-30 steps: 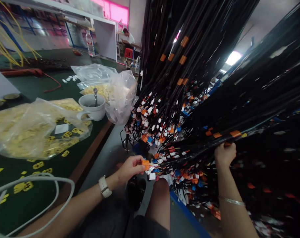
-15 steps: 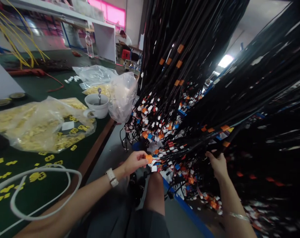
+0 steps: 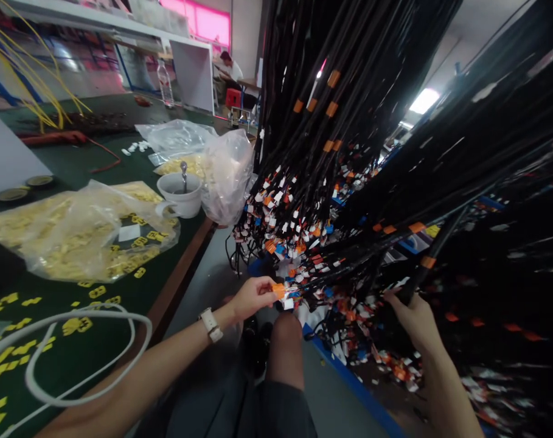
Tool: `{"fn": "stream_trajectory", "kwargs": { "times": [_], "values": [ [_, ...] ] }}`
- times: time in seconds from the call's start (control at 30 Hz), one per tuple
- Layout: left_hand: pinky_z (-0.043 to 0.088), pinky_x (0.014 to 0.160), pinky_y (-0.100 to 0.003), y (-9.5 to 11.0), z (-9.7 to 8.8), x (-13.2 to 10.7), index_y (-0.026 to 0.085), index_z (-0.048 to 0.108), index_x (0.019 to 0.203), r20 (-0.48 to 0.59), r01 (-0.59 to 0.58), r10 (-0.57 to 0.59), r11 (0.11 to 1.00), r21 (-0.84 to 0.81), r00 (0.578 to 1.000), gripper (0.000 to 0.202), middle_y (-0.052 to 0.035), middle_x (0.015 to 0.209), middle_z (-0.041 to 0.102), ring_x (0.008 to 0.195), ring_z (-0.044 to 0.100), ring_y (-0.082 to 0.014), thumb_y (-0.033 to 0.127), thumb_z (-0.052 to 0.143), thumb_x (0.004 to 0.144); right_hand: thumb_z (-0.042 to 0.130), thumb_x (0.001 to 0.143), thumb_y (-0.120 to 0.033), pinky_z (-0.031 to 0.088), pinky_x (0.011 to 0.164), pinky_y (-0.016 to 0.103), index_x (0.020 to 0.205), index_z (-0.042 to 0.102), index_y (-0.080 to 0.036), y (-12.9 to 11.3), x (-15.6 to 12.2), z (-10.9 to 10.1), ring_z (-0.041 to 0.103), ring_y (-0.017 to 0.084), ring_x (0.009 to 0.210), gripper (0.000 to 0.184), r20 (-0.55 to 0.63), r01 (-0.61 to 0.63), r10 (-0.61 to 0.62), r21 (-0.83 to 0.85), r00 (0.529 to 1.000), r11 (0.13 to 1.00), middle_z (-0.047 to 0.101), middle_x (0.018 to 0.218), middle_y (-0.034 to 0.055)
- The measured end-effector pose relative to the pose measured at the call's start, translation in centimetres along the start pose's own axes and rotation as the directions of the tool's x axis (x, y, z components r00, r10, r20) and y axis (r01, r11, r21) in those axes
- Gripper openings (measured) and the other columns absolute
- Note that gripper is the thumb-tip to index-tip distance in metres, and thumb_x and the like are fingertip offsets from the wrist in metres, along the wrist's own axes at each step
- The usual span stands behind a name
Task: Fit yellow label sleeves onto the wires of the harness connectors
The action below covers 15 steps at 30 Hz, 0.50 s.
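Right of the mug (image 3: 187, 204), I see the left hand (image 3: 253, 298) pinching a plug (image 3: 278, 291), the right hand (image 3: 420, 322) clasping a cable (image 3: 441, 243).

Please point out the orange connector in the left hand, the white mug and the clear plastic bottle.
Orange connector (image 3: 278, 291), head view: its housing.
White mug (image 3: 187, 205), head view: its outer wall.
Clear plastic bottle (image 3: 165, 85), head view: its middle.

Black cables (image 3: 362, 79) cropped above, white cord (image 3: 89, 314) cropped left
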State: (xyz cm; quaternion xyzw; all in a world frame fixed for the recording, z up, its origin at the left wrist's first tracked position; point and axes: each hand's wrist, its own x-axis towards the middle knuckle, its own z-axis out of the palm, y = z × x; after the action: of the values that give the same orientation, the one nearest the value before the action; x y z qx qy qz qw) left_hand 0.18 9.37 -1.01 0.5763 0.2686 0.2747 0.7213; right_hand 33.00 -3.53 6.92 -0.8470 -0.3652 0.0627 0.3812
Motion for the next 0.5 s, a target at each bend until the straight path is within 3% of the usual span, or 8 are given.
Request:
{"fn": "stream_trajectory", "kwargs": {
  "times": [0.1,0.17,0.23,0.3,0.37,0.43,0.5],
  "values": [
    [0.038,0.056,-0.020,-0.1,0.0,0.0,0.012,0.054,0.080,0.011,0.011,-0.011,1.000,-0.012,1.000,0.028,-0.0024,0.073,0.057,0.062,0.050,-0.0091,0.035,0.065,0.069,0.067,0.055,-0.051,0.041,0.054,0.032,0.071,0.061,-0.023,0.0,-2.6,-2.2,0.054,0.022,0.060,0.033,0.029,-0.041,0.042,-0.048,0.999,0.998,0.060,0.062,0.0016],
    [0.038,0.057,-0.021,0.1,0.0,-0.1,0.012,0.054,0.081,0.013,0.012,-0.012,1.000,-0.019,1.000,0.027,-0.0026,0.074,0.057,0.063,0.050,-0.0094,0.034,0.064,0.070,0.069,0.055,-0.052,0.043,0.051,0.032,0.079,0.062,-0.024,1.1,-3.9,-3.7,0.054,0.021,0.059,0.037,0.081,-0.156,0.144,0.169,0.986,0.973,0.061,0.066,0.0016],
    [0.038,0.057,-0.021,0.2,0.1,-0.1,0.012,0.054,0.081,0.020,0.012,-0.011,1.000,-0.025,1.000,0.026,-0.0026,0.075,0.057,0.064,0.050,-0.0096,0.033,0.065,0.070,0.070,0.055,-0.054,0.044,0.048,0.031,0.078,0.062,-0.022,2.8,-4.2,-4.3,0.054,0.021,0.057,0.040,0.197,-0.344,0.294,0.304,0.935,0.889,0.062,0.068,0.0032],
    [0.038,0.058,-0.020,0.2,0.3,-0.2,0.012,0.055,0.081,0.039,0.018,-0.017,1.000,-0.025,0.999,0.025,-0.0024,0.075,0.057,0.065,0.050,-0.0098,0.031,0.065,0.069,0.075,0.052,-0.049,0.045,0.049,0.029,0.078,0.063,-0.020,4.1,-3.9,-3.7,0.055,0.020,0.060,0.040,0.247,-0.404,0.334,0.346,0.910,0.847,0.062,0.070,0.0031],
    [0.039,0.059,-0.020,-0.1,0.5,-0.3,0.011,0.056,0.082,0.046,0.021,-0.021,1.000,-0.001,0.999,0.025,-0.0025,0.075,0.058,0.065,0.051,-0.0100,0.031,0.065,0.069,0.078,0.051,-0.042,0.045,0.054,0.027,0.082,0.063,-0.019,4.4,-3.5,-2.5,0.055,0.019,0.065,0.041,0.270,-0.387,0.301,0.374,0.915,0.843,0.061,0.073,0.0016],
    [0.039,0.059,-0.021,-0.5,0.6,-0.3,0.011,0.058,0.085,0.028,0.013,-0.014,0.999,0.043,0.999,0.026,-0.0034,0.076,0.059,0.066,0.052,-0.0107,0.032,0.064,0.070,0.079,0.053,-0.038,0.045,0.053,0.026,0.084,0.062,-0.019,3.3,-3.8,-1.4,0.053,0.017,0.063,0.040,0.348,-0.403,0.270,0.406,0.898,0.820,0.059,0.070,0.0004],
    [0.041,0.062,-0.022,-0.8,0.6,-0.3,0.011,0.060,0.089,0.002,-0.003,0.002,0.996,0.089,1.000,0.028,-0.0051,0.079,0.061,0.069,0.054,-0.0123,0.033,0.064,0.072,0.076,0.058,-0.038,0.042,0.047,0.027,0.083,0.060,-0.020,1.3,-4.6,-0.9,0.049,0.016,0.056,0.035,0.487,-0.470,0.219,0.486,0.846,0.737,0.052,0.063,-0.0009]
  ]
}}
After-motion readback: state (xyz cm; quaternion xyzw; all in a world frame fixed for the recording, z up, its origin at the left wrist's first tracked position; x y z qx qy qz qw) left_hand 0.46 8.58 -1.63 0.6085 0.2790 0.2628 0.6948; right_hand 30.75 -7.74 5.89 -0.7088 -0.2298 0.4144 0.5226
